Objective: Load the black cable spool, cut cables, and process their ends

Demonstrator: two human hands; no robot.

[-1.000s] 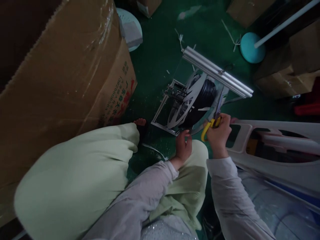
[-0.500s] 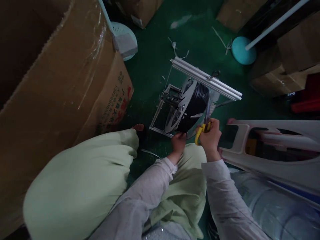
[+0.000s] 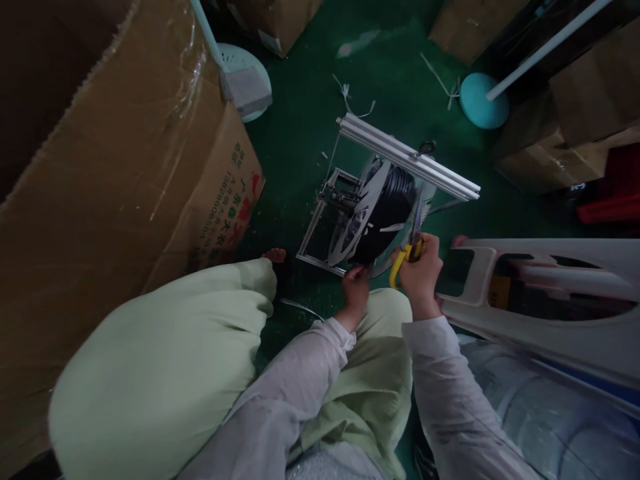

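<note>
In the head view, my right hand (image 3: 421, 272) is closed around the yellow handles of a pair of scissors (image 3: 409, 255). The blades point away from me, along the right side of a reel of black cable (image 3: 384, 220). My left hand (image 3: 355, 288) has its fingers curled together at the reel's near edge; what they pinch is hidden. The reel has pale side discs and sits tilted in a metal frame (image 3: 313, 230) on the floor. A silver aluminium bar (image 3: 410, 157) crosses the frame's far side.
A large cardboard box (image 3: 200, 193) stands at left, beside a pale blue round-based stand (image 3: 247, 67). Another stand base (image 3: 483, 100) and more boxes (image 3: 575, 100) are at right. A white plastic stool (image 3: 480, 273) lies near my right arm. Strap scraps (image 3: 345, 90) litter the green floor (image 3: 305, 113).
The view has shifted very slightly, moving the surroundings a little to the left. Both hands and the scissors stay in almost the same place at the reel.
</note>
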